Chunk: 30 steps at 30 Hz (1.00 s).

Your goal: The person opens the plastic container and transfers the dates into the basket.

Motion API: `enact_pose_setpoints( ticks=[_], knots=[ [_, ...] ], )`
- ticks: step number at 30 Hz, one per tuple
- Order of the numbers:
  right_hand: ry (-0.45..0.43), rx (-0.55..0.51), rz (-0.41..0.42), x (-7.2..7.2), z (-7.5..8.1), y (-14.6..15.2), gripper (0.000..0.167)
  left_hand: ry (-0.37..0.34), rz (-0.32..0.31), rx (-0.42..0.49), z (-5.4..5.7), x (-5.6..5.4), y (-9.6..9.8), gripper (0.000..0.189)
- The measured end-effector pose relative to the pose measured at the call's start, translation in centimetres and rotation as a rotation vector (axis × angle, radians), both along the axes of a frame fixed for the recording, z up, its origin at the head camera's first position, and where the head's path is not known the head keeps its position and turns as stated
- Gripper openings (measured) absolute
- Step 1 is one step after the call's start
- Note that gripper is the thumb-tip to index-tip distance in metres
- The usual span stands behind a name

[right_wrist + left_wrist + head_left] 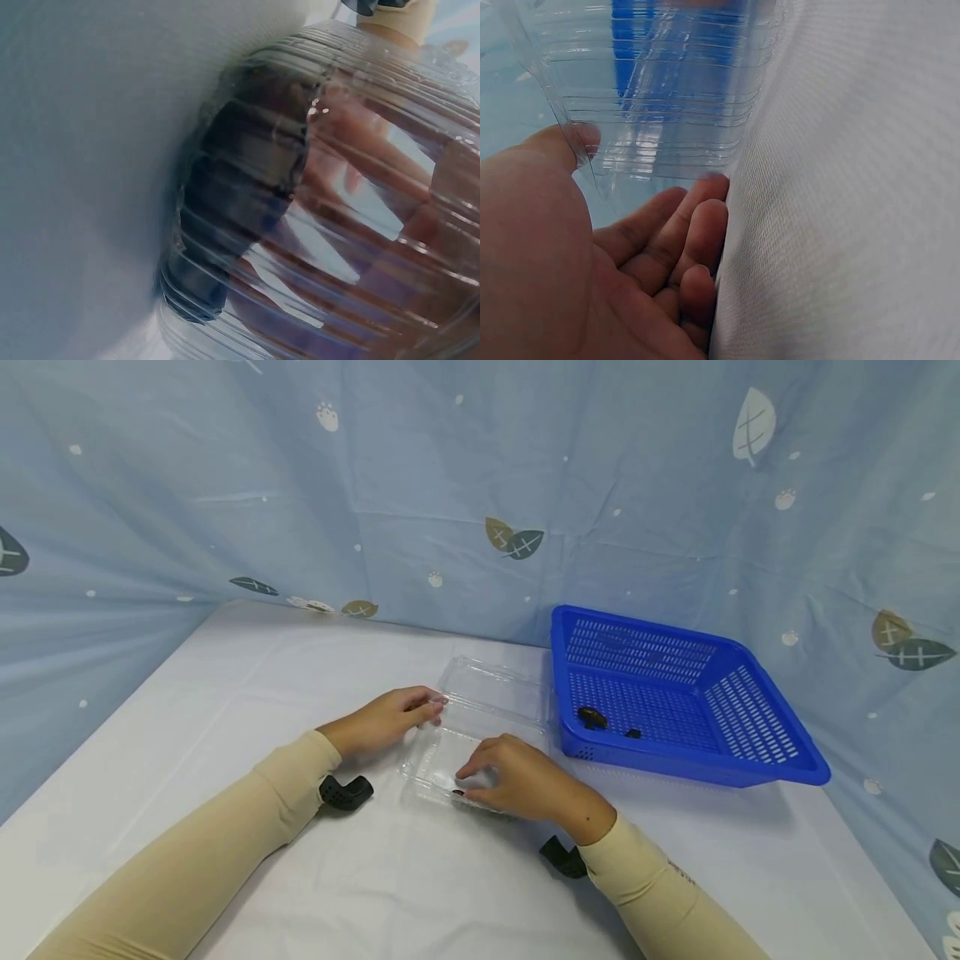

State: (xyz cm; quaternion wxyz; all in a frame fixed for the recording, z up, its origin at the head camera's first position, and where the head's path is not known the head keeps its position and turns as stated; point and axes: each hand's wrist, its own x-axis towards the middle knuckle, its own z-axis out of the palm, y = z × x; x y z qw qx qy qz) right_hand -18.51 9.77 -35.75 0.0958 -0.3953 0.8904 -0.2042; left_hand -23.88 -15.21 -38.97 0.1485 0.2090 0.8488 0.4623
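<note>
A clear plastic clamshell container lies with its lid folded back on the white table. At its left side, near the hinge, my left hand holds it. The thumb is at the rim and the curled fingers are low against the side wall. My right hand reaches into the container, thumb and forefinger apart. Beneath it a dark, elongated thing lies along the front wall, seen through the ribbed plastic. Its kind cannot be made out.
A blue perforated basket stands to the right, close beside the container, with a dark brown thing and a smaller dark piece in it. Black curved mounts sit at both wrists. A patterned blue curtain hangs behind the table.
</note>
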Motion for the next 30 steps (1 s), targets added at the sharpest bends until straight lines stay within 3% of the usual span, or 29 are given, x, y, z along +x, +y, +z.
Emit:
enact_pose_setpoints(
  ticks=[6,16,26,30],
  knots=[
    [-0.042,0.001,-0.002,0.0,0.0,0.1,0.005,-0.008,0.007,-0.004,-0.2,-0.1,0.1,0.046],
    [-0.094,0.02,0.025,-0.2,0.2,0.3,0.006,-0.001,0.01,-0.014,-0.3,-0.3,0.0,0.046],
    [-0.174,-0.069,-0.006,-0.3,0.2,0.6,0.004,-0.012,0.017,-0.011,-0.4,-0.3,0.0,0.046],
    [-0.146,-0.128,-0.012,0.0,1.2,1.0,0.006,-0.019,0.023,-0.002,-0.3,-0.2,0.0,0.046]
  ],
)
